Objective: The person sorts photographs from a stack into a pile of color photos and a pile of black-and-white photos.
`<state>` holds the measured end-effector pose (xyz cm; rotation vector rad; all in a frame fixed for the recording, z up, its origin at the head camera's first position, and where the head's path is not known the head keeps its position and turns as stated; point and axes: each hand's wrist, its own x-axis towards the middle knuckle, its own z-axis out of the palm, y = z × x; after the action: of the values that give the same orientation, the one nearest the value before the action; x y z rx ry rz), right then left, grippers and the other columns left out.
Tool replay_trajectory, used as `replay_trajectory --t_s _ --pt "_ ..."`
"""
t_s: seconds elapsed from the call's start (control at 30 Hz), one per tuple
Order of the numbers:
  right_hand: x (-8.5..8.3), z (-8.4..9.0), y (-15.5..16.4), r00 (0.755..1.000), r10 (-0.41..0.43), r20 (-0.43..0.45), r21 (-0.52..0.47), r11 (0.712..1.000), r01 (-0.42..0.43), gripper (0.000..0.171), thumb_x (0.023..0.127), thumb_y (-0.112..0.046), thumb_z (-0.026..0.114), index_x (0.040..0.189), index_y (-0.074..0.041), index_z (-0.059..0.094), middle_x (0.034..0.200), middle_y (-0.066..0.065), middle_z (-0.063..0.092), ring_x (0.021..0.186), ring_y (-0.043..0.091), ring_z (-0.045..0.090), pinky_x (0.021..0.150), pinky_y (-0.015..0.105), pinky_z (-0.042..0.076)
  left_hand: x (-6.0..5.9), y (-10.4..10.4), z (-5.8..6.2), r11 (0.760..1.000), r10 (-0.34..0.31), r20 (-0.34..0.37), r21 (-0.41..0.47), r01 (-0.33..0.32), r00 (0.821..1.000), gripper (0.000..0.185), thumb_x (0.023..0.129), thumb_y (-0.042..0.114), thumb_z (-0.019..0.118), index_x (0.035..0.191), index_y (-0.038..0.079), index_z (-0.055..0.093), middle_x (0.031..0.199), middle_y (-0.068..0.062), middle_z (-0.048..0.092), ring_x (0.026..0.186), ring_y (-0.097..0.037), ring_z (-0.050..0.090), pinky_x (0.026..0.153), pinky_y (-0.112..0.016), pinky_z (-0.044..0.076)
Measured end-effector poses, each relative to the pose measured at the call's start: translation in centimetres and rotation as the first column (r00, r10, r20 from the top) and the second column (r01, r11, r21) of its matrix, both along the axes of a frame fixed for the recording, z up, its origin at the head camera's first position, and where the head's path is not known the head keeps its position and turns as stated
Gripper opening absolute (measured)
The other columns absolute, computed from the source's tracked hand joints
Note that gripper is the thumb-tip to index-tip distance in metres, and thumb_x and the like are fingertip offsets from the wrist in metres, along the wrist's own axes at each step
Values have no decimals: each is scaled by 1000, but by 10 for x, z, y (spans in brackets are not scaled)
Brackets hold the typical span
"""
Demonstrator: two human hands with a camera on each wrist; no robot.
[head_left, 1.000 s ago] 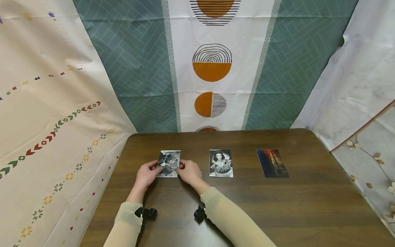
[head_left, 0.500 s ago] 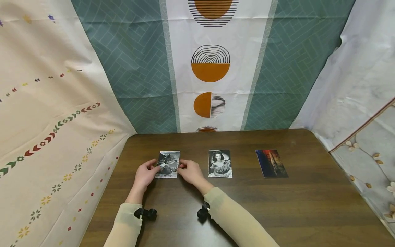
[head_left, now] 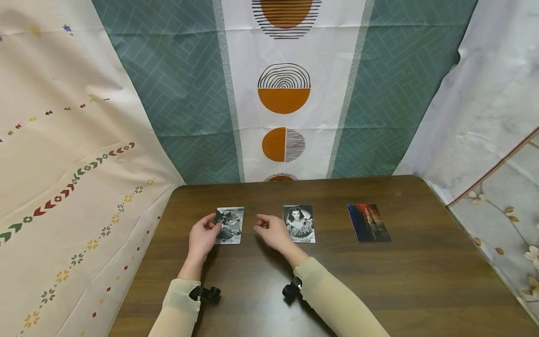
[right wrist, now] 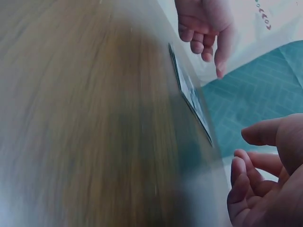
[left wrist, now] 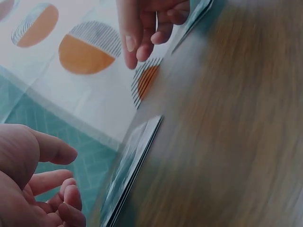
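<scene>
Your left hand (head_left: 203, 238) rests beside the left photo (head_left: 229, 226) lying flat on the table (head_left: 404, 281), fingers relaxed, holding nothing. Your right hand (head_left: 273, 232) hovers loose between it and the portrait (head_left: 299, 223).

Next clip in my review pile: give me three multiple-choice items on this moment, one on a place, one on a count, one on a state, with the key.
1. Where is the colour photo?
A. Right end of the row
B. Middle of the row
C. In a hand

2. How many photos lie on the table?
A. Two
B. Three
C. Five

3. What is the right hand doing?
A. Gripping the left photo
B. Lifting the colour photo
C. Holding nothing, between two photos

Key: A, it lies right of the portrait photo. B, three in a row. C, it is off the left photo, which the left hand is at.
</scene>
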<state>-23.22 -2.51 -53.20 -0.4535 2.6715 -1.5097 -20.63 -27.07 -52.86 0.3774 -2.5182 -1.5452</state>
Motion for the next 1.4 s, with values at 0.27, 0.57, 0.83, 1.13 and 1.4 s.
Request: replay_trajectory --t_s 0.27,0.57,0.83,1.13,1.4 --pt "3 1 39 999 -18 -38 -9 1000 17 42 98 -12 74 138 2 70 108 6 76 91 19 67 83 37 53 -1 32 2 999 -23 -92 24 25 995 43 97 9 73 138 -1 69 98 -9 59 67 -11 49 58 -24 39" --pt "2 6 81 992 -121 -47 8 993 121 41 97 -13 75 136 -1 72 107 3 76 91 19 70 79 35 54 -3 76 3 994 -105 -138 10 108 985 39 95 8 74 133 -1 73 95 -7 60 74 -15 53 65 -26 42" --pt "2 6 113 982 -189 -26 17 982 189 42 98 -15 74 139 -2 71 110 6 77 99 27 70 86 43 54 -8 113 0 979 -196 -145 29 202 970 39 95 4 75 133 -3 72 92 -6 61 80 -18 53 73 -30 43" --pt "2 -2 143 973 -231 1 6 973 231 44 99 -15 74 139 3 69 115 13 76 106 33 71 92 49 56 -11 147 -7 966 -258 -153 -13 259 954 38 91 6 76 128 -3 74 88 -4 63 77 -14 55 72 -30 45" --pt "5 -3 158 966 -254 46 22 967 254 43 99 -17 75 138 2 70 120 14 75 109 33 69 94 51 55 -14 165 -12 950 -309 -91 11 312 947 41 91 6 74 130 -6 73 87 -2 63 73 -12 54 70 -29 45"
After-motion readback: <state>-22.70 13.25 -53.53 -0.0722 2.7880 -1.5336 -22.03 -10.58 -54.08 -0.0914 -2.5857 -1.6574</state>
